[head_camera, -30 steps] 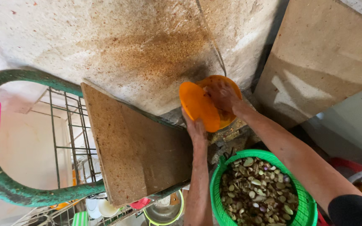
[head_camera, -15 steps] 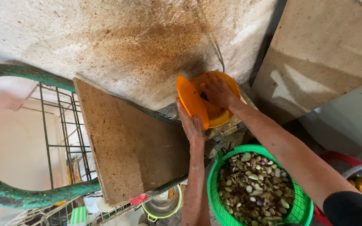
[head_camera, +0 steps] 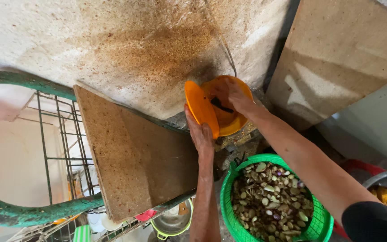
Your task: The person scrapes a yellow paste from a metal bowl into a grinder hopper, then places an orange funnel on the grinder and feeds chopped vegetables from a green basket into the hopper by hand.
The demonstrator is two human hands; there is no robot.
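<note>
Presently: orange bowl (head_camera: 229, 121) tilted against the stained wall (head_camera: 113, 45), above the green basket (head_camera: 234, 197). Left hand (head_camera: 200, 134) fingers closed on its rim; right hand (head_camera: 231, 94) fingers curled inside, hold unclear. Risk: bowl slipping from the one-sided hold, contents missing the basket.

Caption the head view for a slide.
Left hand steadies an orange bowl while right hand reaches inside, above a green basket.

No packages, labels, signs or screens.
</note>
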